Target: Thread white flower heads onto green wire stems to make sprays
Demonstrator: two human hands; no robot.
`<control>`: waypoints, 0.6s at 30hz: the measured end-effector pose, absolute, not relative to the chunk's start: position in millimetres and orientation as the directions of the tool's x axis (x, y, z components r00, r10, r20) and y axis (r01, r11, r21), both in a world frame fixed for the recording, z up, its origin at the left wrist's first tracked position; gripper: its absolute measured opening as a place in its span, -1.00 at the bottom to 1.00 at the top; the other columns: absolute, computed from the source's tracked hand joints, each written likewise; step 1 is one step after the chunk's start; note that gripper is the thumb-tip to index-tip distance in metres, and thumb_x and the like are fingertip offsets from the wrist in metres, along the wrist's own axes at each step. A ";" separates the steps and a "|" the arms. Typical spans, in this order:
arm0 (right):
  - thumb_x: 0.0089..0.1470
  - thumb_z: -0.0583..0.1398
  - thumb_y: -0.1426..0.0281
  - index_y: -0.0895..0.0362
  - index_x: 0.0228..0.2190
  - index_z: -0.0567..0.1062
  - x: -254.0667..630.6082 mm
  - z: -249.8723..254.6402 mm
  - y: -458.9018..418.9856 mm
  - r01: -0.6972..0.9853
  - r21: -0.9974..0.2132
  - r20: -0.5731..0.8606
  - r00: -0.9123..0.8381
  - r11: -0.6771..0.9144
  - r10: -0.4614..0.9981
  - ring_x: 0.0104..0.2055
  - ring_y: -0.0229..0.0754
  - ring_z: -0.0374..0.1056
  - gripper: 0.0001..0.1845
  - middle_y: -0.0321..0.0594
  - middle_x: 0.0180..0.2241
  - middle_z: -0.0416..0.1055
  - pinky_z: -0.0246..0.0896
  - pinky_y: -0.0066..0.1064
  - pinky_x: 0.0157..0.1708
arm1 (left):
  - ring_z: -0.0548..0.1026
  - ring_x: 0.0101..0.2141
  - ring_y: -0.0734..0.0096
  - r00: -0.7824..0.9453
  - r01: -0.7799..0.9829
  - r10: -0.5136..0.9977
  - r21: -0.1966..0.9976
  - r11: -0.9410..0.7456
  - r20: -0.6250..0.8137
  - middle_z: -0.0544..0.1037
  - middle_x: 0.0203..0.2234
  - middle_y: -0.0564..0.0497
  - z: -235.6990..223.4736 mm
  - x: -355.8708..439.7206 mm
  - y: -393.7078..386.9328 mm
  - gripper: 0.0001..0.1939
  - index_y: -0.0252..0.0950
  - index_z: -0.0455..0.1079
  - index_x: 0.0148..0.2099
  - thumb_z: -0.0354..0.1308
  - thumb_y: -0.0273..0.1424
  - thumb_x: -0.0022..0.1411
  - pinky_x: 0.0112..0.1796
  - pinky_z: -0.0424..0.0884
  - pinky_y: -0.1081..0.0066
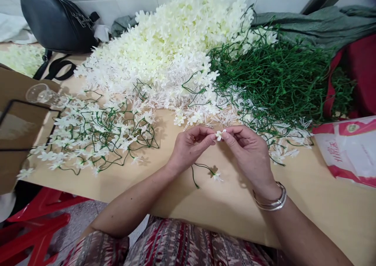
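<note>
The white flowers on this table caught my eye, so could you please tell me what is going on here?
A person is pinching a small white flower between the fingertips of the left hand and right hand. On the table just below lies a green stem with a white bloom. Flowers on green stems are spread to the left; a heap of loose white flowers and a pile of green stems lie beyond the hands.

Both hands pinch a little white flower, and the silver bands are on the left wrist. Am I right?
Not quite: the head view shows the silver bands on the right wrist. The left hand and right hand do pinch that flower.
</note>
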State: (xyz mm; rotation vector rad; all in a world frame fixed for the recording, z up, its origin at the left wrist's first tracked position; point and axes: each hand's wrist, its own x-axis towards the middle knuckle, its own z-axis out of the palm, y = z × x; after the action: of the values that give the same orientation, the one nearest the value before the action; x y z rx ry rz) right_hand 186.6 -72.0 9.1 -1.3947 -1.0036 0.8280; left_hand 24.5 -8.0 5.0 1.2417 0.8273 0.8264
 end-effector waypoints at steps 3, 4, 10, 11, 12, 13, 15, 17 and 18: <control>0.22 0.39 0.27 0.03 -0.26 0.63 186.0 7.4 -71.1 0.116 -0.992 0.089 0.378 0.048 0.921 -0.38 -0.23 0.45 -0.89 -0.31 -0.39 0.56 0.40 -0.40 -0.39 | 0.60 -0.35 0.46 0.505 -0.088 0.854 0.978 0.191 -0.121 0.66 -0.34 -0.01 6.1 24.7 -7.5 -0.59 -0.29 0.61 -0.21 0.49 -0.03 0.20 -0.21 0.55 0.41; 0.22 0.39 0.29 0.03 -0.23 0.62 185.7 7.2 -71.0 0.128 -0.990 0.105 0.386 0.059 0.917 -0.37 -0.23 0.45 -0.90 -0.32 -0.38 0.56 0.40 -0.39 -0.38 | 0.61 -0.36 0.46 0.513 -0.082 0.848 0.977 0.199 -0.130 0.66 -0.35 0.00 6.5 24.8 -7.5 -0.58 -0.30 0.60 -0.22 0.49 -0.02 0.20 -0.21 0.55 0.42; 0.25 0.36 0.46 -0.03 -0.16 0.62 185.0 14.8 -73.5 0.519 -0.801 0.490 0.279 0.299 0.826 -0.04 -0.08 0.54 -0.84 -0.19 -0.12 0.58 0.51 -0.16 0.00 | 0.59 -0.39 0.48 0.519 -0.117 0.841 0.962 0.247 -0.153 0.62 -0.42 0.03 9.6 23.6 -5.9 -0.50 -0.31 0.54 -0.27 0.51 0.04 0.14 -0.23 0.58 0.42; 0.26 0.35 0.47 -0.04 -0.17 0.63 185.4 16.3 -73.9 0.570 -0.753 0.527 0.223 0.329 0.820 -0.03 -0.06 0.55 -0.84 -0.18 -0.12 0.59 0.52 -0.14 0.02 | 0.59 -0.39 0.48 0.524 -0.121 0.836 0.957 0.262 -0.163 0.62 -0.43 0.04 10.4 22.9 -5.0 -0.49 -0.32 0.54 -0.27 0.51 0.04 0.13 -0.24 0.58 0.42; 0.27 0.35 0.48 -0.05 -0.17 0.65 185.9 17.4 -74.1 0.598 -0.724 0.539 0.180 0.344 0.823 -0.05 -0.06 0.57 -0.83 -0.18 -0.14 0.61 0.54 -0.14 0.01 | 0.59 -0.40 0.48 0.530 -0.119 0.830 0.954 0.276 -0.174 0.61 -0.45 0.04 11.3 22.1 -4.2 -0.48 -0.32 0.53 -0.28 0.51 0.05 0.13 -0.25 0.58 0.42; 0.27 0.34 0.48 -0.05 -0.15 0.65 186.4 18.1 -74.2 0.608 -0.713 0.538 0.154 0.350 0.829 -0.08 -0.07 0.59 -0.82 -0.20 -0.15 0.63 0.56 -0.15 -0.01 | 0.60 -0.41 0.47 0.536 -0.115 0.824 0.951 0.287 -0.184 0.61 -0.46 0.05 12.2 21.3 -3.4 -0.48 -0.32 0.53 -0.28 0.52 0.06 0.12 -0.26 0.58 0.43; 0.27 0.35 0.46 -0.04 -0.13 0.67 187.4 18.2 -74.3 0.606 -0.717 0.521 0.137 0.345 0.842 -0.10 -0.07 0.62 -0.83 -0.22 -0.17 0.67 0.59 -0.16 -0.04 | 0.60 -0.42 0.46 0.544 -0.107 0.817 0.949 0.296 -0.194 0.61 -0.47 0.05 13.8 20.1 -2.2 -0.48 -0.32 0.52 -0.30 0.52 0.06 0.11 -0.27 0.58 0.42; 0.27 0.35 0.43 -0.04 -0.15 0.68 188.1 17.4 -74.5 0.593 -0.736 0.495 0.141 0.327 0.858 -0.10 -0.06 0.64 -0.85 -0.22 -0.17 0.70 0.59 -0.13 -0.02 | 0.60 -0.41 0.45 0.544 -0.110 0.819 0.952 0.286 -0.183 0.61 -0.46 0.04 14.6 19.6 -1.7 -0.49 -0.31 0.53 -0.31 0.53 0.04 0.10 -0.26 0.59 0.40; 0.27 0.36 0.42 -0.04 -0.16 0.69 188.3 16.9 -74.7 0.583 -0.749 0.478 0.147 0.315 0.866 -0.09 -0.05 0.64 -0.87 -0.21 -0.17 0.70 0.58 -0.12 -0.01 | 0.60 -0.41 0.45 0.542 -0.114 0.822 0.954 0.277 -0.174 0.61 -0.46 0.04 14.8 19.7 -1.7 -0.50 -0.31 0.53 -0.31 0.53 0.04 0.10 -0.26 0.59 0.40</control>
State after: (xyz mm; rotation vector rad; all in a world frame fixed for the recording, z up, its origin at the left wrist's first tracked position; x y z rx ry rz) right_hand 188.3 -74.7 16.9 -1.3734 -1.5416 0.3417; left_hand 19.7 -1.7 14.8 1.1182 0.7750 0.7208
